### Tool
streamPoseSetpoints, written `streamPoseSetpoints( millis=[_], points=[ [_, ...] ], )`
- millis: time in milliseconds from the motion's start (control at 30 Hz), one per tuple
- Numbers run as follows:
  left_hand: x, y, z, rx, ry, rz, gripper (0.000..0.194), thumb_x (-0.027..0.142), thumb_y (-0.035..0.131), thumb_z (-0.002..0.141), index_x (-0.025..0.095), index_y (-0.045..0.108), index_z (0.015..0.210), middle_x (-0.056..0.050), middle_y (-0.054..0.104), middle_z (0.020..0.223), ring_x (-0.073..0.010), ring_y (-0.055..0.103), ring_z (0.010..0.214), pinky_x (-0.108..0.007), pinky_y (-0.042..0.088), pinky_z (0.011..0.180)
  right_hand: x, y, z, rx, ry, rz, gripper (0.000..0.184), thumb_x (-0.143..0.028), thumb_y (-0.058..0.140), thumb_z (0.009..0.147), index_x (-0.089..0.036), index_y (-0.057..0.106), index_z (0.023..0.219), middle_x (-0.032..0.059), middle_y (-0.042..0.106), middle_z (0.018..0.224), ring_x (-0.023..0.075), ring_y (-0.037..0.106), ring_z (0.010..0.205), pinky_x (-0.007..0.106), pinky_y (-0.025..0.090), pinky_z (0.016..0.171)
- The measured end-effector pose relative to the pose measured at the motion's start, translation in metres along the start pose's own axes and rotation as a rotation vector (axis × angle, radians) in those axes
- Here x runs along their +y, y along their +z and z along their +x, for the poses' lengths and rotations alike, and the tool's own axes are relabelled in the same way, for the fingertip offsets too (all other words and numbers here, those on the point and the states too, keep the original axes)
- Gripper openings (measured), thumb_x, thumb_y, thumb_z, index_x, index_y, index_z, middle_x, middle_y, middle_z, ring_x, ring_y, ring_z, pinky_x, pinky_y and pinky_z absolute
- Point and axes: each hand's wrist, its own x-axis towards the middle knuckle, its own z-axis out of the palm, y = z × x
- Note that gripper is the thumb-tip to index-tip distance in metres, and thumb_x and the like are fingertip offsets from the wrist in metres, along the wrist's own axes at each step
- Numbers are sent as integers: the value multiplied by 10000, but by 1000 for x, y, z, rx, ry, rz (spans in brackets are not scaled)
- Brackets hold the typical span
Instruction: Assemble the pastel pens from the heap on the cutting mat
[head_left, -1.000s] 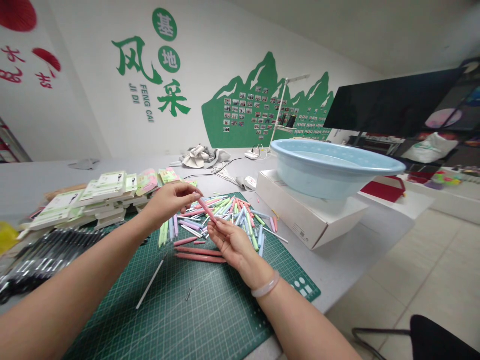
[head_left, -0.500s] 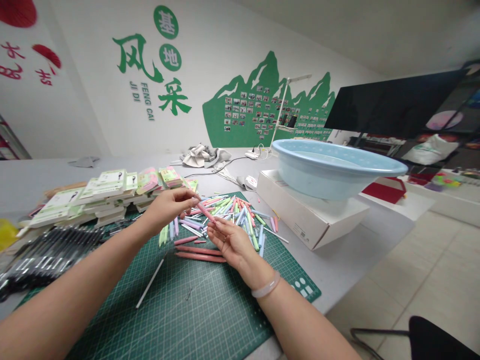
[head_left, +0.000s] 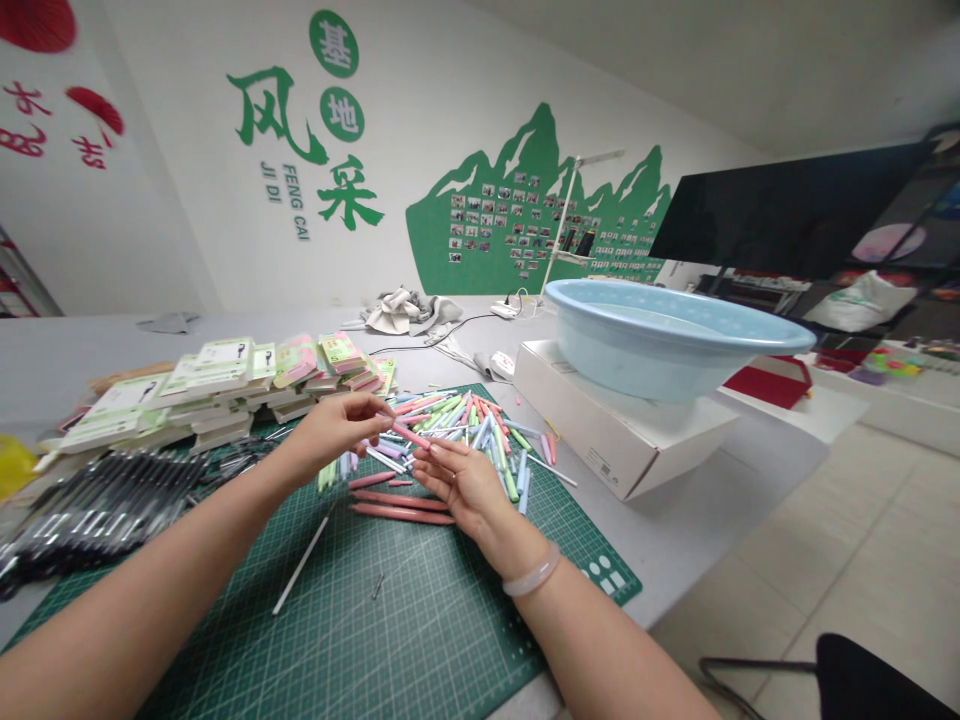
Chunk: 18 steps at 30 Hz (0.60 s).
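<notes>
Both hands work on a single pink pen barrel (head_left: 411,436), held up between them just above the near side of a heap of pastel pen barrels (head_left: 469,440). The left hand (head_left: 337,425) pinches closed, its fingers at the barrel's upper end and seemingly holding it. The right hand (head_left: 461,488) is half open, its fingers loosely curled at the lower end; whether they grip cannot be told. A pale bangle (head_left: 531,570) circles the right wrist. The heap lies on a green cutting mat (head_left: 315,640) on the bench (head_left: 667,520), with longer pink barrels (head_left: 401,506) and a thin white rod (head_left: 302,565) on the mat nearer the bench's front edge. Stacked card packets (head_left: 210,375) and bundled black pens (head_left: 97,510) lie toward the left end of the mat.
</notes>
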Motion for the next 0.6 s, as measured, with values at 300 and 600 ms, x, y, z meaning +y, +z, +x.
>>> streamPoseSetpoints(
  millis=[300,600],
  points=[
    [-6,-8,1,-153,17,222,336,450,613,701,210,684,925,-36,663,737,-156,589,571,-247,476,510,0,0,-1,-5,-15,-69,247,-155,705,697,-64,653,920,129,706,799,165,687,669,273,569,663],
    [-7,-7,-2,-123,11,235,333,463,627,670,216,709,878,-28,664,719,-178,596,600,-242,465,521,2,-2,1,-35,-7,-56,264,-168,715,693,-69,652,929,113,699,780,166,682,683,281,573,669]
  ],
)
